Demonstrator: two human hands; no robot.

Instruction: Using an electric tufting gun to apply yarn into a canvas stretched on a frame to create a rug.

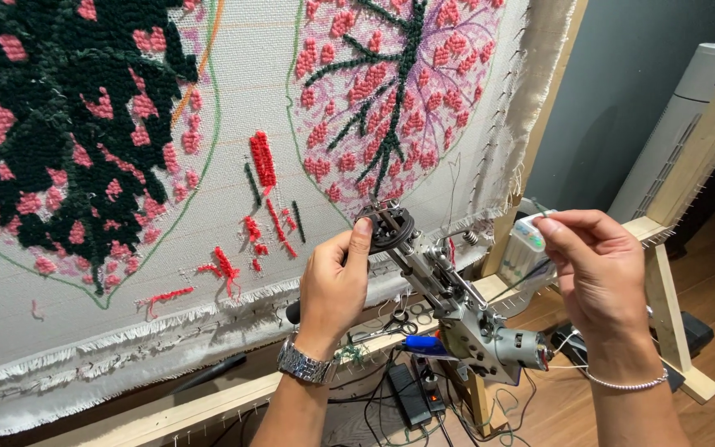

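My left hand (334, 290) grips the tufting gun (448, 306) steady by its front, just below the stretched rug cloth (233, 207), so my right hand (593, 273) can pinch a thin thread (516, 285) taut toward it.

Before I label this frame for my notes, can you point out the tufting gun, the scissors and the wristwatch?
tufting gun (465, 319), head view, on its metal body.
scissors (403, 321), head view, on the black handle loops.
wristwatch (304, 362), head view, on the steel band at the left wrist.

Tufting gun (448, 302) btwn hands, in front of cloth (233, 108).
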